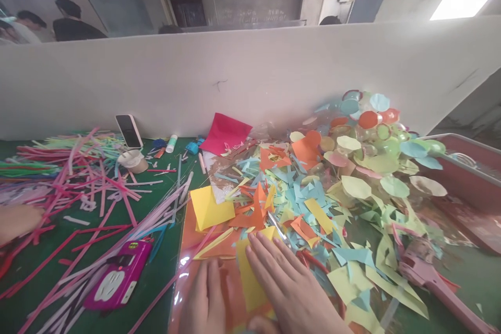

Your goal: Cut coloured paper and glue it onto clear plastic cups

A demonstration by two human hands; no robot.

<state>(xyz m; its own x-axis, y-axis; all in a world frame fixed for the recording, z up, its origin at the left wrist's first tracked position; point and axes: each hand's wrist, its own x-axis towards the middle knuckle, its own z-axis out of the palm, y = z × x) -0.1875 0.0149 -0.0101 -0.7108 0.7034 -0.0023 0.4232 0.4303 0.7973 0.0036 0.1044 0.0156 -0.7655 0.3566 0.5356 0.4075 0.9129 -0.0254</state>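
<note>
My right hand (pixel 291 292) lies flat on a yellow paper piece (pixel 250 271), its fingers stretched out and close together. Beside it, my left hand (pixel 205 295) rests on the orange paper sheet (pixel 195 250), fingers straight; its lower part is cut off by the frame's edge. A folded yellow paper (pixel 213 209) sits further up the orange sheet. Just beyond my right hand are scissors, their metal blades (pixel 277 227) pointing away from me and their red handles (pixel 313 261) partly covered by paper scraps.
Cut paper scraps (pixel 301 193) and clear balls with paper discs (pixel 368 151) crowd the right, near a pink glue gun (pixel 430 276). Pipe cleaners (pixel 102 188), a phone (pixel 129 131) and a magenta device (pixel 119 274) lie left. Another person's hand (pixel 19 223) shows at the left edge.
</note>
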